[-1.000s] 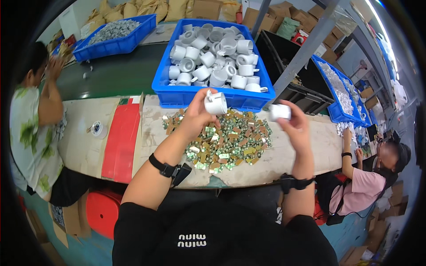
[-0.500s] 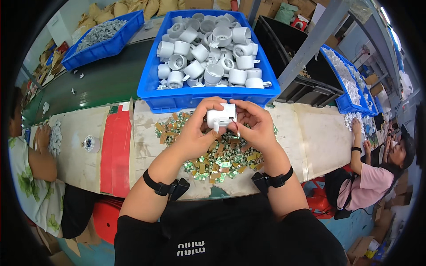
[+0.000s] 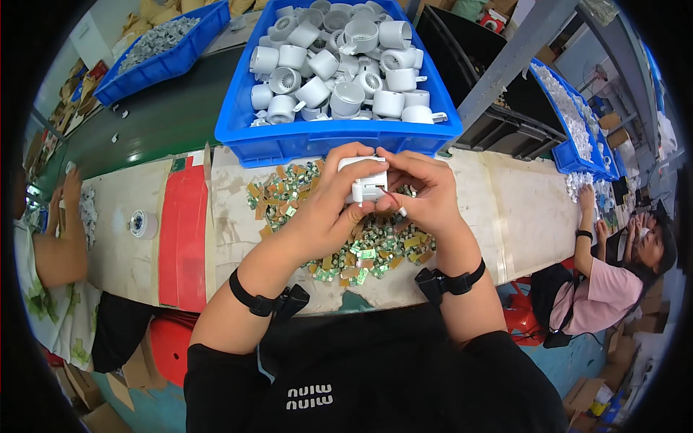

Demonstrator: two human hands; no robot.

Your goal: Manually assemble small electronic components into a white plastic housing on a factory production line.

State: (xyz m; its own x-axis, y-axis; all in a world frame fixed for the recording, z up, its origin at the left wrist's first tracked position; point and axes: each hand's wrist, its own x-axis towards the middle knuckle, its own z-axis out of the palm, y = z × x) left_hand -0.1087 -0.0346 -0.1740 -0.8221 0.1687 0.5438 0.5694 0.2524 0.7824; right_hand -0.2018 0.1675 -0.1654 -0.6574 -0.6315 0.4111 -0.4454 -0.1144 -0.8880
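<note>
Bench: worn top [image 3: 505, 209], strewn w/ small green-and-tan parts [image 3: 361, 245]; blue bin [image 3: 325, 137] of white housings just behind.
Housing: white part [image 3: 364, 180] held above the parts pile, at centre, between both hands.
Left hand [image 3: 325, 209]: wrapped round housing from left and below, thumb on top edge.
Right hand [image 3: 426, 191]: fingertips pinch a thin red wire [image 3: 393, 200] at housing's right face.
Key relation: housing's long axis runs left-right; right hand nearer the wire end.
Neighbours: co-workers' hands at both bench ends, well apart.
</note>
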